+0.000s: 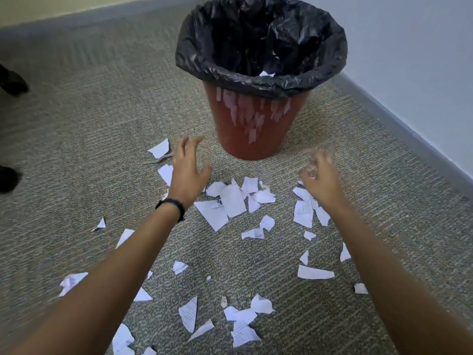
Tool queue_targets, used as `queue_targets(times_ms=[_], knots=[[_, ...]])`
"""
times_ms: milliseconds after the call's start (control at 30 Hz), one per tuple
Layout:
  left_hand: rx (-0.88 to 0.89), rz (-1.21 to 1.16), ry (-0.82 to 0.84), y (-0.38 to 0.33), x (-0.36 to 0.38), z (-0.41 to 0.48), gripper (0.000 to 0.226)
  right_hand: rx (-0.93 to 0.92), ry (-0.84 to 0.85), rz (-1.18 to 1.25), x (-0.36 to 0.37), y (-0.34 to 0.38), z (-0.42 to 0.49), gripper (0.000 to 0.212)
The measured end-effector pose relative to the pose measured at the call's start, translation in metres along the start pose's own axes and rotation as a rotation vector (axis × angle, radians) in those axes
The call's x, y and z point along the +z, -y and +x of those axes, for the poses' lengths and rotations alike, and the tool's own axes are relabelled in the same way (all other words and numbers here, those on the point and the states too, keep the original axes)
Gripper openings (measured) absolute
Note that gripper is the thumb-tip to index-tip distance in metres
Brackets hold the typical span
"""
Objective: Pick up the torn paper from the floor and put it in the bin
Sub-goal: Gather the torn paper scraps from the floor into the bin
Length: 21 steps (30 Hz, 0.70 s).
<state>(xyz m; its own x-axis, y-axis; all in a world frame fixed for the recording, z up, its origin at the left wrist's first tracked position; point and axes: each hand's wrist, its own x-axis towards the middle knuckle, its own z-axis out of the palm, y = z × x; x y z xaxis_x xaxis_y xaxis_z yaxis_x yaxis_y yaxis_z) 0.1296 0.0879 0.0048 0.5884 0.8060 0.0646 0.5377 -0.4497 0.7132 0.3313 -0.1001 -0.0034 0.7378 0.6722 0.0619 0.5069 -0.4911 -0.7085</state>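
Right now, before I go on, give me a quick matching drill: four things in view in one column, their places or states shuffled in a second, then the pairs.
Things:
1. bin
2. liner
3. left hand
4. paper scraps

Places or states:
A. black, folded over the rim
B. scattered on the carpet
C. open, black band on its wrist
D. red-brown, upright near the wall

Pairs: 1-D, 2-A, 3-C, 4-B
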Motion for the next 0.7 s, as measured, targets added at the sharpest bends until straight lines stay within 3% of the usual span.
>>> queue_targets(times_ms=[133,300,433,700], knots=[[-0.107,0.169,0.340,0.033,0.024,-0.003,0.088,0.134,0.419,-0.059,0.041,-0.019,-0.003,0.072],[-0.170,0.310,0.614,0.048,0.049,0.002,0.111,0.108,0.592,-0.125,0.082,-0.020,0.000,0.091],[-0.174,0.333,0.658,0.050,0.066,0.003,0.113,0.026,0.623,-0.191,0.104,-0.008,0.002,0.094],[-0.054,0.333,0.511,0.051,0.070,-0.014,0.076,-0.135,0.575,-0.388,0.129,0.030,-0.017,0.070]])
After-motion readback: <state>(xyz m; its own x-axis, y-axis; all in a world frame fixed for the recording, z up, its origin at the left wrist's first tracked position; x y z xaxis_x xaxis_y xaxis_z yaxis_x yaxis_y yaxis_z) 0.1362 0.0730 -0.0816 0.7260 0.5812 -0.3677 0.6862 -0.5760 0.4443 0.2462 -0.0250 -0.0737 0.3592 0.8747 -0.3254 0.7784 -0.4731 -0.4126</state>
